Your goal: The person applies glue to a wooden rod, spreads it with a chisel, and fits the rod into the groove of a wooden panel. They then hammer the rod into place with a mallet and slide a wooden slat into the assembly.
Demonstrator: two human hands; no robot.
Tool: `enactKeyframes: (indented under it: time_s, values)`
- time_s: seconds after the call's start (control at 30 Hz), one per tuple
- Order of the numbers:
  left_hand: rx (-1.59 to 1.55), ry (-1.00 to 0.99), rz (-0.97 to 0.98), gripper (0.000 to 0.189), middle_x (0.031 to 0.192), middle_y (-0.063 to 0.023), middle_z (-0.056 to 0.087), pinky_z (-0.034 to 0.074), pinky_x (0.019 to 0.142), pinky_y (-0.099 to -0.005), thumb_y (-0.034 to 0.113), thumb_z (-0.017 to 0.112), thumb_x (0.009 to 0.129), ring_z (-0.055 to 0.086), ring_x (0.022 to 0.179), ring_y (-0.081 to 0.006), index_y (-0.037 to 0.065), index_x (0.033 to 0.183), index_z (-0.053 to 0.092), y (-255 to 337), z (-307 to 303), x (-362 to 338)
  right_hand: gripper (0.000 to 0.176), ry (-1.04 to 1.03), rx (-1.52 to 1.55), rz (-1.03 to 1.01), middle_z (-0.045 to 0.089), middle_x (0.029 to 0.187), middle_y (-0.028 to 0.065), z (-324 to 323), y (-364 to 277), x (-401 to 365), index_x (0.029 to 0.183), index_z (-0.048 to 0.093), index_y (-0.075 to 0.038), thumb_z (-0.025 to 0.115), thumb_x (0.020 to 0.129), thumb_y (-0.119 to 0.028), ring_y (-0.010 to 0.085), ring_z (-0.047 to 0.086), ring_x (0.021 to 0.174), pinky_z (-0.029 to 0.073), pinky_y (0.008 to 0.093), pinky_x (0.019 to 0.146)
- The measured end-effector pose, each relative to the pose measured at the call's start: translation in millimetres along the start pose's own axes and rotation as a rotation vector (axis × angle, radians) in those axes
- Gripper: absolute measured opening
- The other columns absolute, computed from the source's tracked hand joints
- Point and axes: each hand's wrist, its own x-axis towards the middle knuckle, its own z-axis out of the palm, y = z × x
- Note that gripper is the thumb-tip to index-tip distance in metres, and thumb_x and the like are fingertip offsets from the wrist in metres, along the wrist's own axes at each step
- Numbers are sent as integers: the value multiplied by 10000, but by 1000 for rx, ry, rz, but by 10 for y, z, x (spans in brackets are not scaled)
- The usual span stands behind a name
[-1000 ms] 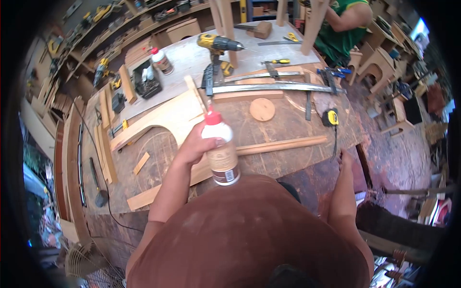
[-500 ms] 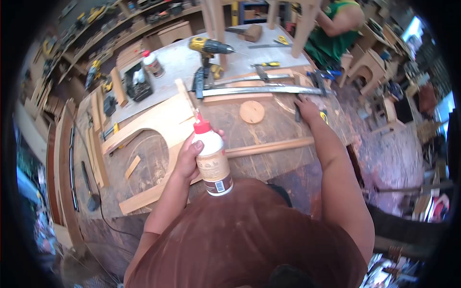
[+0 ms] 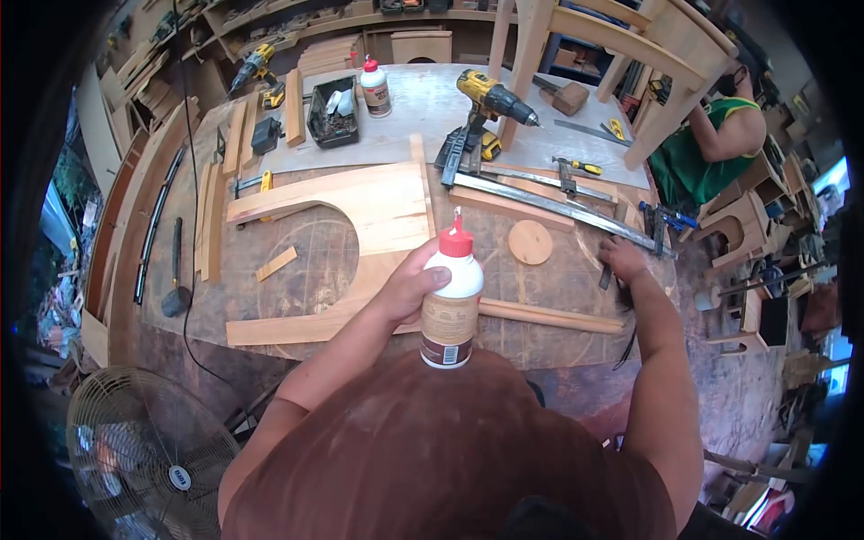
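Bottle: white plastic bottle [image 3: 452, 306] with a red cap [image 3: 456, 241] and a narrow upright nozzle; its label is tan above and dark brown below, with a barcode near the base.
Bottle's place: held roughly upright at the near side of the table [image 3: 585, 288], its lower end in front of the brown shirt [image 3: 432, 441].
Left hand [image 3: 414, 286]: closed round the bottle's upper part, thumb across the front; the other fingers are mostly hidden behind it.
Right hand [image 3: 625, 259]: at the table's right side, fingers bent downward beside a dark strip [image 3: 607, 274]; whether it grips anything cannot be told.
Left arm: bent, forearm slanting inward from the near left.
Right arm: reaches forward along the right, hand well apart from the bottle.
Near the right hand: a long metal clamp [image 3: 558, 207] just beyond; a round wooden disc [image 3: 531, 242] to the left; a wooden rod [image 3: 549, 315] on the near side.
Left of the bottle: a pale board [image 3: 387, 211] with a curved cutout.
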Motion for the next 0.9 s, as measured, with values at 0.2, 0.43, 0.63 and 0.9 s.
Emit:
enactKeyframes:
  time_s: [0.2,0.43,0.63,0.9]
  values:
    - [-25,45,-29,696,1127,-169,624,556,847,-406,488,722,765,665,949,-279,43,1240,476,13,-17,-47,238,11,-80,62,551,1192,71,217,51,38,1126,581,-148,497,904,-149,260,511,1196,454,404,964]
    - [-39,44,32,690,1115,-170,617,545,857,-389,463,717,786,649,996,-274,29,1256,459,-26,-89,-1,186,-83,-240,-167,617,1086,33,95,157,126,1081,586,-165,498,917,-175,222,573,1101,460,390,920]
    - [-49,49,35,693,1106,-168,621,550,851,-398,478,731,770,651,998,-281,35,1236,472,-38,-132,65,110,25,-221,-385,602,1031,32,25,241,158,993,559,-160,490,910,-178,223,576,1072,486,367,858]
    - [-84,70,30,648,1113,-176,621,547,863,-404,434,719,797,649,1008,-286,29,1239,474,-42,-222,79,117,87,-102,-432,582,1033,62,209,298,240,987,541,-122,510,886,-172,266,574,1023,494,397,843]
